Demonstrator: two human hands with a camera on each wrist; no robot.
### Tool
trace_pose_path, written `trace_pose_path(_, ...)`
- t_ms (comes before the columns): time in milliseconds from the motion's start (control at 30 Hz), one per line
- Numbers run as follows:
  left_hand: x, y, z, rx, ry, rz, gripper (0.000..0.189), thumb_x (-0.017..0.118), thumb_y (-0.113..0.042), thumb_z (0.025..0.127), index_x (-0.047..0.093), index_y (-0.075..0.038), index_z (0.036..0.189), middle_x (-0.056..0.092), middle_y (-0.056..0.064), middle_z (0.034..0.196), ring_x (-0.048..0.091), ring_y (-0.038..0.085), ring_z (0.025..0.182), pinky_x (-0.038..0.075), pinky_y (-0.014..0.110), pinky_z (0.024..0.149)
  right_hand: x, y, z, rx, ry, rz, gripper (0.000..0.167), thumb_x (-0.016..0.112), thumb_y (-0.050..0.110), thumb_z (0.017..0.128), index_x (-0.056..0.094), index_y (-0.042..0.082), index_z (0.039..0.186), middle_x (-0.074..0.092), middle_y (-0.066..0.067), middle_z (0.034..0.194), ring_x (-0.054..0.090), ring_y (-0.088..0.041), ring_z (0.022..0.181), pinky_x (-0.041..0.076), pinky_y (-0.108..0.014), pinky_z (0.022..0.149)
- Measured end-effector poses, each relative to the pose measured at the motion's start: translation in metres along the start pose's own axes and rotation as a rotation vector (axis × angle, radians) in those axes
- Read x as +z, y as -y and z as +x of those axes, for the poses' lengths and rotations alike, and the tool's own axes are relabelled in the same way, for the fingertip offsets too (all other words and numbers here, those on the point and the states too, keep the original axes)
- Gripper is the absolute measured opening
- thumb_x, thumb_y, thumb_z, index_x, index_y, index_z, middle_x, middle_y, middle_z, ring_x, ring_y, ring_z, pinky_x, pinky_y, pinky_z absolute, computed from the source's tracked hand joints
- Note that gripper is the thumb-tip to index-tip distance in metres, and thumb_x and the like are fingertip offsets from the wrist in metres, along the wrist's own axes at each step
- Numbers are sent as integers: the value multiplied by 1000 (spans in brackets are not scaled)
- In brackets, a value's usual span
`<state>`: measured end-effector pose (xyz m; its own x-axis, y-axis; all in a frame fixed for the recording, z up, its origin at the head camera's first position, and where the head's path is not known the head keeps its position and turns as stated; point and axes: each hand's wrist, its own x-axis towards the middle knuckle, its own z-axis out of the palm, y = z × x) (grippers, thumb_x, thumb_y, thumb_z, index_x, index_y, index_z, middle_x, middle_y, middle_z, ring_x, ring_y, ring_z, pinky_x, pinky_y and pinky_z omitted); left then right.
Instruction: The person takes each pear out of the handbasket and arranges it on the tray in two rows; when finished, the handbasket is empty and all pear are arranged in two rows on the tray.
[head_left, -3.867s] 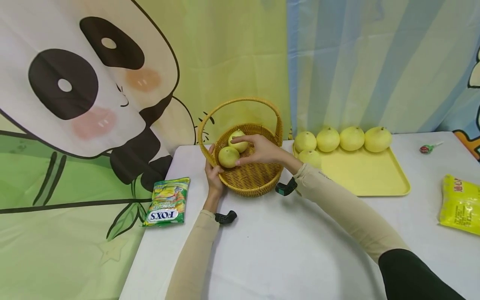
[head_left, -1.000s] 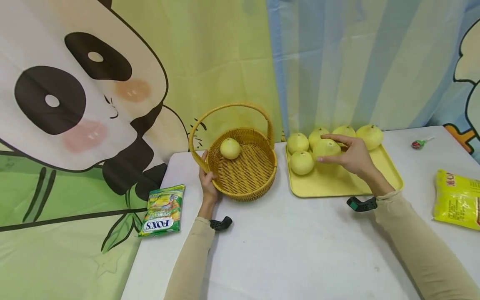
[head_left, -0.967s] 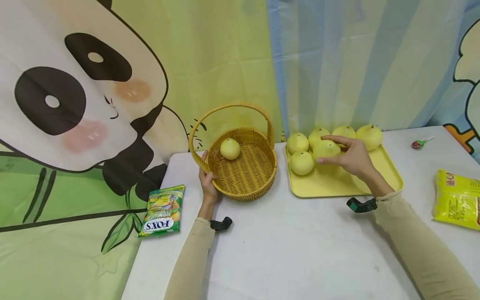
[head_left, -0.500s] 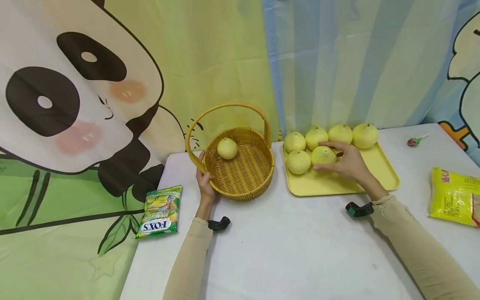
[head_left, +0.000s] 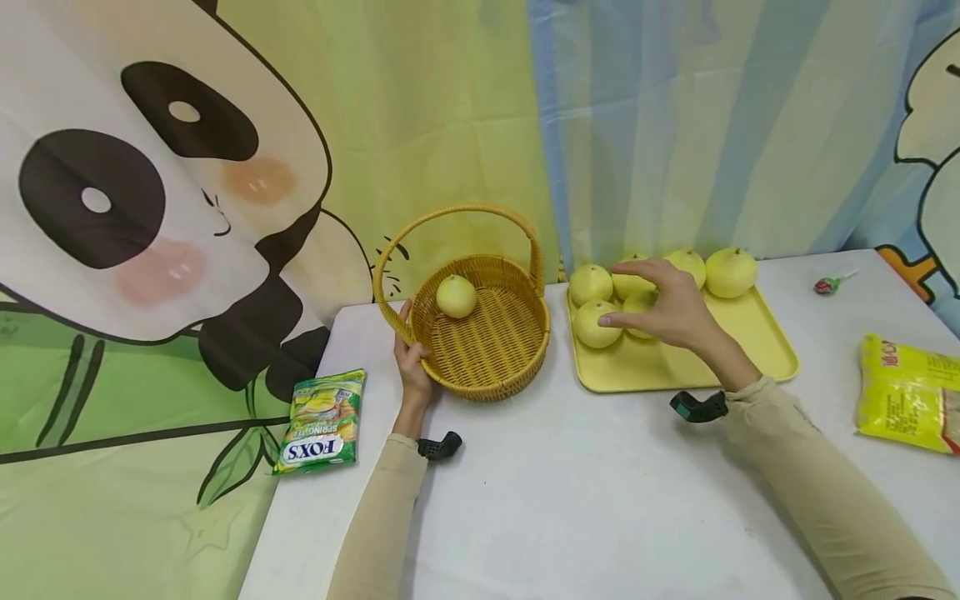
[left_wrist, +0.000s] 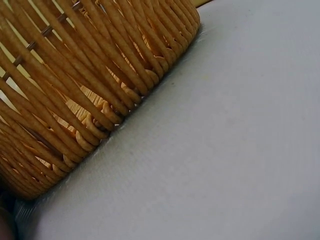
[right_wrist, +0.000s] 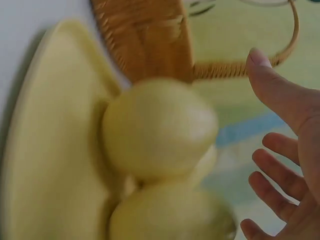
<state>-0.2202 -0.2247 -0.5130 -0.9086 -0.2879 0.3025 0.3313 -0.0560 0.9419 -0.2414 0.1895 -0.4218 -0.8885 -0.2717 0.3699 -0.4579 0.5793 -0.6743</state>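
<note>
My left hand (head_left: 412,362) holds the left side of the wicker basket (head_left: 487,358), where the handle meets the rim. One round pale-yellow fruit (head_left: 456,297) lies inside, toward the back left. My right hand (head_left: 671,308) hovers over the yellow tray (head_left: 761,350), thumb and fingers spread, partly hiding the fruits behind it. In the right wrist view the hand (right_wrist: 292,165) stands apart from a fruit (right_wrist: 159,130), with nothing in its grasp. Several such fruits sit at the tray's back and left; the front-left fruit (head_left: 597,324) is nearest the thumb.
A green candy bag (head_left: 321,421) lies left of the basket. On the right are a lollipop (head_left: 828,285) and a yellow packet (head_left: 911,396). A printed curtain (head_left: 457,108) hangs behind the white table (head_left: 555,492).
A fruit went from the basket to the tray, where my right hand set it down. That hand has since released it and shifted left. My left hand stays on the basket.
</note>
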Motion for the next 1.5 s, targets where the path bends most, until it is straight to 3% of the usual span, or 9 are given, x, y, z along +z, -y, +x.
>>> trace_pose_path(100, 0, -1, 1, 2, -2, 5, 96, 36, -2, 73, 29, -12, 168, 37, 8, 171, 39, 36, 154, 38, 50, 118, 11, 24, 12, -70, 19, 37, 67, 96, 28, 76, 73, 12, 136, 71, -15, 138, 60, -40, 132, 44, -61, 109)
trace_pose_path(300, -2, 0, 1, 5, -15, -6, 96, 36, -1, 73, 31, -13, 168, 37, 6, 171, 40, 34, 153, 38, 50, 119, 44, 74, 38, -190, 155, 144, 58, 87, 27, 88, 69, 7, 140, 73, -13, 135, 67, -33, 126, 52, -55, 104)
trace_pose_path(533, -1, 2, 1, 9, -3, -23, 95, 37, 0, 73, 32, -15, 168, 37, 6, 171, 41, 38, 152, 40, 49, 117, 83, 107, 70, -101, 334, 237, 69, 79, 39, 95, 56, 9, 153, 66, -12, 147, 61, -29, 136, 52, -50, 108)
trace_pose_path(733, -1, 1, 1, 7, -7, -2, 95, 36, 1, 74, 32, -15, 167, 38, 6, 170, 43, 38, 150, 42, 49, 115, 115, 115, 97, 9, 463, 264, 82, 72, 44, 99, 39, 8, 164, 49, -18, 162, 46, -34, 150, 41, -53, 119)
trace_pose_path(867, 0, 1, 2, 13, -10, 20, 95, 36, 1, 74, 34, -19, 167, 38, 4, 170, 43, 35, 150, 40, 49, 115, 132, 116, 112, 93, 498, 265, 91, 73, 49, 97, 31, 9, 167, 40, -19, 167, 39, -36, 155, 35, -53, 123)
trace_pose_path(1067, 0, 1, 1, 12, -16, 13, 95, 37, 1, 73, 34, -15, 167, 36, 5, 171, 41, 34, 151, 39, 49, 116, 156, 112, 128, 200, 541, 360, 95, 76, 43, 96, 25, 9, 169, 31, -16, 173, 30, -34, 160, 31, -50, 127)
trace_pose_path(1200, 0, 2, 2, 21, -25, 2, 96, 37, 1, 71, 34, -11, 166, 36, 7, 171, 42, 36, 150, 42, 44, 112, 169, 112, 134, 200, 541, 368, 93, 79, 42, 94, 31, 11, 167, 35, -13, 171, 34, -32, 158, 32, -49, 126)
trace_pose_path(1367, 1, 2, 3, 18, -13, 8, 96, 36, 2, 71, 31, -8, 167, 34, 6, 172, 40, 33, 153, 44, 42, 111, 182, 110, 134, 128, 512, 239, 81, 82, 36, 92, 46, 12, 160, 53, -14, 158, 57, -32, 136, 49, -47, 110)
trace_pose_path(1500, 1, 2, 4, 15, -13, 6, 97, 36, 0, 70, 31, -9, 167, 35, 5, 172, 41, 33, 152, 45, 44, 111, 186, 108, 133, 60, 491, 157, 71, 84, 29, 91, 53, 12, 152, 58, -14, 151, 62, -31, 126, 53, -45, 101)
